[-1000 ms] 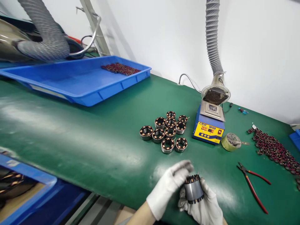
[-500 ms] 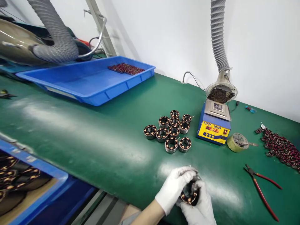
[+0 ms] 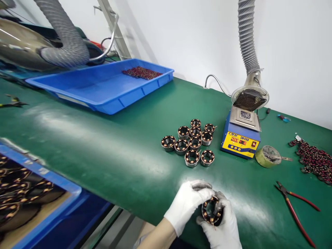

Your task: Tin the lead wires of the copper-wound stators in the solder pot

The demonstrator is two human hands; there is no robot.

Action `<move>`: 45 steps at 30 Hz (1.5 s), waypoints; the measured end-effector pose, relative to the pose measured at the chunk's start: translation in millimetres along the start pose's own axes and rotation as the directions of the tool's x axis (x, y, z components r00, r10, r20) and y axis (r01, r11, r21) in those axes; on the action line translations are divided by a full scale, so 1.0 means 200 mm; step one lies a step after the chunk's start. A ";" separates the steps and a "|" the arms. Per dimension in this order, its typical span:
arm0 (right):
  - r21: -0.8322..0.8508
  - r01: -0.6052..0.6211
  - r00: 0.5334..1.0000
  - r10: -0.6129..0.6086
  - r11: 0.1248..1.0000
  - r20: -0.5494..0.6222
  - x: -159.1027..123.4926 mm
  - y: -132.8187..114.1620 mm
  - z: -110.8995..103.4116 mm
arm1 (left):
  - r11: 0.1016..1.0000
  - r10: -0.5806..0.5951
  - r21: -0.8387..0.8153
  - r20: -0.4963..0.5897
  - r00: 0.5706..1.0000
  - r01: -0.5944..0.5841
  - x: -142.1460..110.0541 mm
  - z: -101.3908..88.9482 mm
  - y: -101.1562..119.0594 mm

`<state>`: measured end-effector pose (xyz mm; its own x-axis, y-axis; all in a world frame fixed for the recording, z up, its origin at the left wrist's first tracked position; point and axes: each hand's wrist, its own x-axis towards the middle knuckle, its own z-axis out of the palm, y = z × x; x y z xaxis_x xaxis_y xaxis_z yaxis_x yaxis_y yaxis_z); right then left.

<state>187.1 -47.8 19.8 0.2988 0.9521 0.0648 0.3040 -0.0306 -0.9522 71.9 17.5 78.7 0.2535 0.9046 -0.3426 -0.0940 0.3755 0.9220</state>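
Note:
Both my hands wear white gloves and hold one round metal stator (image 3: 211, 211) with copper windings, near the front edge of the green table (image 3: 116, 152). My left hand (image 3: 188, 204) grips its left side with curled fingers. My right hand (image 3: 225, 230) cups it from below and the right. The stator's open end faces the camera. Several more stators (image 3: 190, 141) stand in a cluster on the table beyond my hands.
A blue-and-yellow solder pot (image 3: 242, 133) sits under a grey extraction hose (image 3: 249, 38). A tape roll (image 3: 267, 155), red-handled pliers (image 3: 295, 211) and a pile of small red coils (image 3: 315, 159) lie at right. Blue trays stand at back left (image 3: 103, 86) and front left (image 3: 38, 207).
The stator has turned in my hands from standing with its steel side toward me to lying with its open, wound end toward the camera. My view has shifted slightly left.

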 end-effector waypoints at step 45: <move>-0.202 0.235 0.970 -0.244 0.951 -0.021 -0.03 0.14 0.01 | 0.985 0.064 0.159 -0.003 0.998 -0.063 -0.03 0.03 -0.05</move>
<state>192.2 -53.1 -7.6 0.2346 0.9242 0.3013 0.5420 0.1329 -0.8298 76.3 7.2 71.6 0.2439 0.9276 -0.2830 0.0445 0.2808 0.9587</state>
